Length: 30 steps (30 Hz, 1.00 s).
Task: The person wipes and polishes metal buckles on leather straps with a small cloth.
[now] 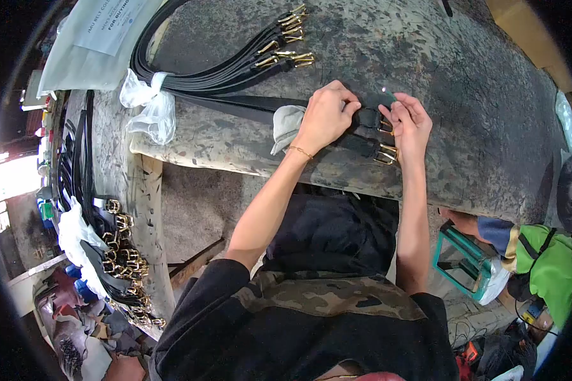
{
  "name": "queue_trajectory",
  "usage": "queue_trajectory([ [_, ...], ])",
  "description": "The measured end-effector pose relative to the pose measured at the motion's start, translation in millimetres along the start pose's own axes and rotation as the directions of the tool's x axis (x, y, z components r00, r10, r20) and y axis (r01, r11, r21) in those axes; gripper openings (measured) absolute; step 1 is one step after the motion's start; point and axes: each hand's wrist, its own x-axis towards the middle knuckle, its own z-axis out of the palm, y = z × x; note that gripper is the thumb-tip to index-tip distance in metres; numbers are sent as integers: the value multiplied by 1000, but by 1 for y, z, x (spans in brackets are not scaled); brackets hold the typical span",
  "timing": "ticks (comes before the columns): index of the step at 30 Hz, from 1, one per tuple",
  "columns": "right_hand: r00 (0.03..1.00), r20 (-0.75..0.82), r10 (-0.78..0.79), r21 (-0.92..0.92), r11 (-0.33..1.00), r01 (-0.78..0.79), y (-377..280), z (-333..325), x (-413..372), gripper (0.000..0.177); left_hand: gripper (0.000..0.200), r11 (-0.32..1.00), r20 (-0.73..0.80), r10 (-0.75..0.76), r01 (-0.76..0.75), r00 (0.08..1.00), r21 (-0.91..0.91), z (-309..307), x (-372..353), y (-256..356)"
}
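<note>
On the worn grey worktable [464, 82] lie two black leather belts with brass buckles [386, 154]. My left hand [326, 117] presses down on the upper belt [367, 118] just left of its buckle, fingers curled over the strap. My right hand [410, 124] pinches the buckle end of the same belt, and a small bright point of light shows just above its fingertips. A grey cloth [286, 126] lies under my left wrist, which wears a thin gold bracelet.
A bundle of black belts with brass buckles [235, 63], tied with clear plastic [147, 105], lies at the table's far left. More belts [108, 247] hang off a side bench. Another person in green [546, 267] sits at the lower right by a teal stool [464, 257].
</note>
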Motion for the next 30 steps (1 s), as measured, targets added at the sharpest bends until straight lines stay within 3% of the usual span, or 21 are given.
queue_trajectory([
  [2, 999, 38, -21, -44, 999, 23, -1, 0, 0, 11, 13, 1000, -24, 23, -22, 999, 12, -2, -1, -2],
  [4, 995, 57, -81, -251, 963, 93, -3, 7, -5, 8, 14, 998, -16, 15, -14, 1000, 69, -4, -2, -1],
  [7, 984, 130, -125, -402, 900, 167, 1, 5, -6, 8, 14, 998, 10, 2, -3, 1000, 59, -5, 0, -4],
  [9, 989, 101, -110, -397, 907, 141, 4, 7, -8, 8, 14, 999, 14, 3, -4, 1000, 48, -5, 1, -5],
  [11, 952, 192, -237, -529, 793, 303, 5, 7, -10, 7, 14, 999, 22, 1, -2, 1000, 36, -5, -2, -5],
  [18, 934, 219, -283, -560, 747, 357, 4, 8, -9, 7, 13, 1000, 41, 10, -11, 999, 21, -6, 0, -6],
  [20, 975, 148, -169, -462, 860, 219, 5, 5, -10, 7, 13, 1000, 40, 13, -13, 999, 6, -6, 1, -7],
  [24, 988, 66, -137, -322, 935, 151, 2, 5, -8, 7, 13, 999, -3, -12, 12, 1000, -39, -6, 2, -10],
  [30, 990, 43, -136, -271, 952, 143, -1, 6, -7, 8, 14, 995, 30, -21, 24, 999, -93, -11, 4, -12],
])
